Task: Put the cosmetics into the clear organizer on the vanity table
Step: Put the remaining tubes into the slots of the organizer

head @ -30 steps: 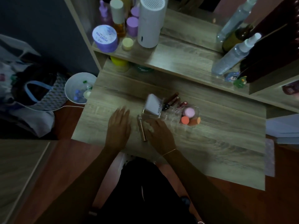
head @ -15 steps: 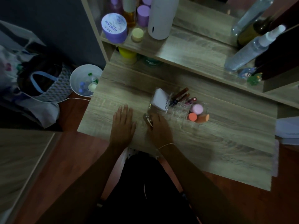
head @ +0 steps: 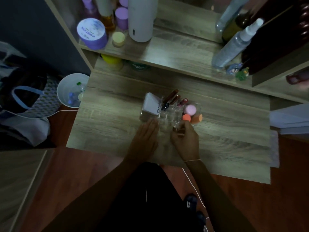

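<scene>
The clear organizer [head: 168, 115] stands mid-table on the wooden vanity table [head: 108, 124]. It holds a white box [head: 151, 104], several dark lip tubes [head: 170, 97] and pink and orange sponges [head: 189, 110]. My right hand [head: 185, 139] is closed on a slim metallic cosmetic tube [head: 178, 130], just at the organizer's front edge. My left hand [head: 144, 139] lies flat with fingers together, its fingertips touching the organizer's front left corner.
The shelf above carries a purple jar [head: 92, 33], a white cylinder [head: 142, 19], small purple and yellow pots and spray bottles [head: 234, 46]. A white bin [head: 71, 90] and bags stand on the floor at left. Papers [head: 289, 118] lie at right.
My right hand picked the metallic tube off the table and carried it right to the organizer's front. My left hand slid forward to the organizer. The camera moved closer.
</scene>
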Demonstrator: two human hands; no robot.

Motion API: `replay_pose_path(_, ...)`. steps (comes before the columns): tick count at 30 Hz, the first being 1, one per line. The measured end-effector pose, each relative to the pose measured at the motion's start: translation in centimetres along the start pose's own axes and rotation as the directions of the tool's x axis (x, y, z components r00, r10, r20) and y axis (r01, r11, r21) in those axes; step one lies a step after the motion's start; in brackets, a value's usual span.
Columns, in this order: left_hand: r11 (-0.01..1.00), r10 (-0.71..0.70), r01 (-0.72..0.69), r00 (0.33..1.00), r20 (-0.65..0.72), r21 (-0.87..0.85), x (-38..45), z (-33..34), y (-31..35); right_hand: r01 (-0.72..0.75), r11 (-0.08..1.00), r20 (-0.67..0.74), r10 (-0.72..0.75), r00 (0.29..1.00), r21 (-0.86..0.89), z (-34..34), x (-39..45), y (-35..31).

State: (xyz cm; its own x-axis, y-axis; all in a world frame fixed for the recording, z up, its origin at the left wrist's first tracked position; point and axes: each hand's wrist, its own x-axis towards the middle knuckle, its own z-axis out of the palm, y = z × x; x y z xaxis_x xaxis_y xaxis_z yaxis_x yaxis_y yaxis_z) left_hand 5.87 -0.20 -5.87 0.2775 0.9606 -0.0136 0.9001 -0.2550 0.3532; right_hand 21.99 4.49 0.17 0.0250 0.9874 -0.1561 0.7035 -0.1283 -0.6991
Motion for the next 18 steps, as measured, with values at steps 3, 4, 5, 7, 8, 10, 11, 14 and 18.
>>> replay_pose_path(3,1.0,-0.018,0.018,1.0,-0.008,-0.017,1.1,0.0,0.6,-0.001,0.998,-0.154,0.011,0.988,0.063,-1.3,1.1,-1.0)
replay_pose_path(4,0.999,-0.029,0.029,1.0,-0.003,-0.017,1.4,0.0,0.6,0.006,0.997,-0.186,0.007,0.982,0.072,-1.5,1.5,-1.4)
replay_pose_path(5,0.999,-0.037,0.037,0.999,0.004,-0.011,1.7,0.0,0.5,0.012,0.997,-0.202,0.004,0.979,0.077,-1.6,1.9,-1.8)
replay_pose_path(7,0.999,-0.04,0.04,0.999,0.021,-0.001,2.0,0.0,0.4,0.02,0.997,-0.201,-0.004,0.98,0.079,-1.6,2.6,-2.4)
replay_pose_path(8,0.999,-0.039,0.039,0.999,0.027,0.003,2.1,0.0,0.3,0.026,0.997,-0.194,-0.011,0.981,0.075,-1.6,2.9,-2.6)
replay_pose_path(10,0.999,-0.037,0.037,0.999,0.026,0.011,2.2,0.1,0.1,0.044,0.998,-0.194,-0.033,0.98,0.05,-1.2,3.4,-3.1)
replay_pose_path(11,0.999,-0.038,0.038,0.999,0.024,0.016,2.1,0.2,0.1,0.053,0.998,-0.205,-0.046,0.978,0.029,-1.0,3.5,-3.2)
replay_pose_path(14,0.999,-0.05,0.05,0.999,0.017,0.008,2.0,0.3,0.1,0.055,0.997,-0.214,-0.066,0.975,-0.056,-0.3,3.8,-3.5)
replay_pose_path(18,0.998,-0.066,0.066,0.998,0.007,-0.021,2.0,0.0,0.3,0.056,0.989,-0.151,-0.077,0.986,-0.138,0.1,4.2,-3.9)
